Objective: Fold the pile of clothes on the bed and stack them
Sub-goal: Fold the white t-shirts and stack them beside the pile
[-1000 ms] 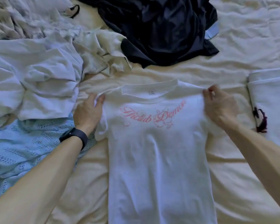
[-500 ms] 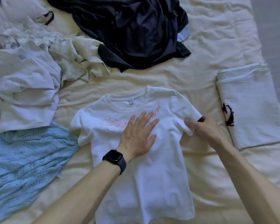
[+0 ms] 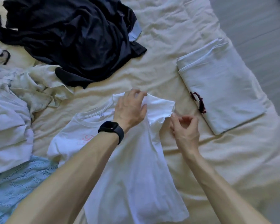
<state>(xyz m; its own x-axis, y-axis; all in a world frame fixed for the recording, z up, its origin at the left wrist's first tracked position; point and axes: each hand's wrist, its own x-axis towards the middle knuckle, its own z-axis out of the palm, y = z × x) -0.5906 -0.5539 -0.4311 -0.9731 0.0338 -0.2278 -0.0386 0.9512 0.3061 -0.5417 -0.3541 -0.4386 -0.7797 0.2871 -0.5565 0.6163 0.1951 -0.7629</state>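
While left hand (image 3: 129, 109) gripped the tee's (image 3: 136, 167) 1 o'clock sleeve (image 3: 162, 105) and right hand (image 3: 184, 128) curled beside its hem, hold unclear, a tug could bunch the fold

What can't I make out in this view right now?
Head view, the only one:
- pink print on the white T-shirt: mostly under the left forearm.
- right hand: whether its grip has the sleeve hem, too small to tell.
- folded garment: dark red print mostly hidden in the fold.
- light blue knit: cut off by left and bottom edges.

A home bedroom: rumpled bed (image 3: 176, 75) strewn with clothes (image 3: 74, 38).
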